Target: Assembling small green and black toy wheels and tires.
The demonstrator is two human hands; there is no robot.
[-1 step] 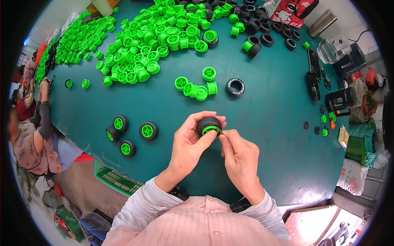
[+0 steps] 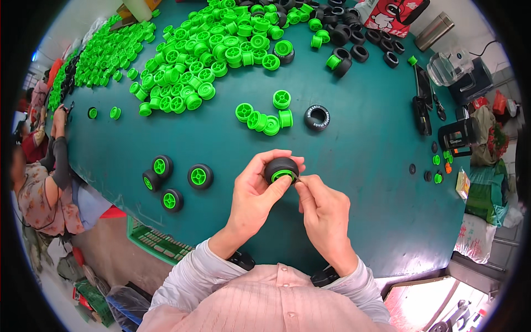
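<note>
The left grip point(image 2: 249, 196) was closed around a wheel point(image 2: 281, 165), a black tyre fitted about a bright green hub, with the thumb laid against its near face. The wheel was held in front of the person's pink shirt point(image 2: 276, 299), over the near part of the bench point(image 2: 381, 144). The right grip point(image 2: 325, 207) was narrow, its thumb and forefinger drawn together at the wheel's right edge; whether they pinched the rubber or a small object could not be told. Beyond the wheel lay five loose green hubs point(image 2: 271, 125) and, to their right, a single tyre point(image 2: 314, 126). Four assembled wheels point(image 2: 199, 177) rested to the left, two of them touching. Farther off spread a large heap of green hubs point(image 2: 193, 67), with scattered black tyres point(image 2: 341, 36) to its right. A metal flask point(image 2: 435, 32) and a clear jug point(image 2: 444, 68) occupied the far right.
</note>
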